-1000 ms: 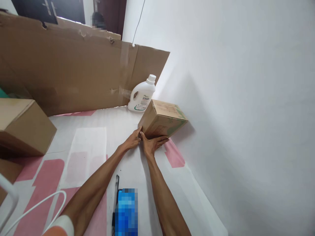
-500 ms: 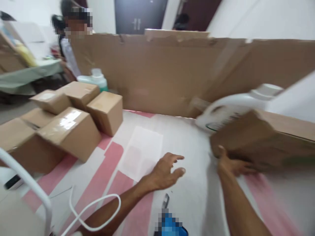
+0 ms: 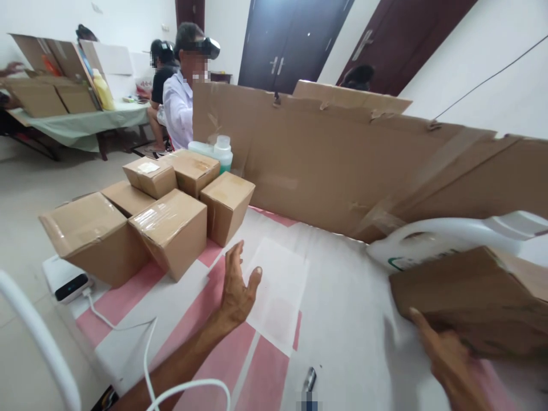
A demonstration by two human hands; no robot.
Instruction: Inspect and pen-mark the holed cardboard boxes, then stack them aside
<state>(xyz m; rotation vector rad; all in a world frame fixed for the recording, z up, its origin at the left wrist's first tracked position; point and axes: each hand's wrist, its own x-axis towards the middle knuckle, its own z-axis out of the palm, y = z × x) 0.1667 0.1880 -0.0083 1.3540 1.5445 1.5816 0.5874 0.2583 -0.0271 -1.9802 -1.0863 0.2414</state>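
Note:
My left hand (image 3: 238, 294) is raised above the table, thumb and fingers apart, with nothing in it. The nearest things to it are a sheet of white paper (image 3: 278, 285) and several closed cardboard boxes (image 3: 175, 228) grouped on the left. At the right, my right hand (image 3: 449, 357) holds a larger cardboard box (image 3: 462, 302) at its lower near side. One finger or the thumb lies against the box's left end; the other fingers are mostly hidden beneath it. The box sits tilted in front of a white jug (image 3: 432, 242) with a handle.
A tall cardboard panel (image 3: 317, 165) borders the table's back. On the left are a bottle of green liquid (image 3: 223, 153), a power bank (image 3: 72, 288) and a white cable (image 3: 148, 354). A small pen-like object (image 3: 310, 379) lies near the front. Co-workers (image 3: 177, 108) sit beyond.
The view has swung rightward and steadied. My left hand has moved leftward, closer to the grouped boxes, with its fingers turned upward. My right hand stays at the large box.

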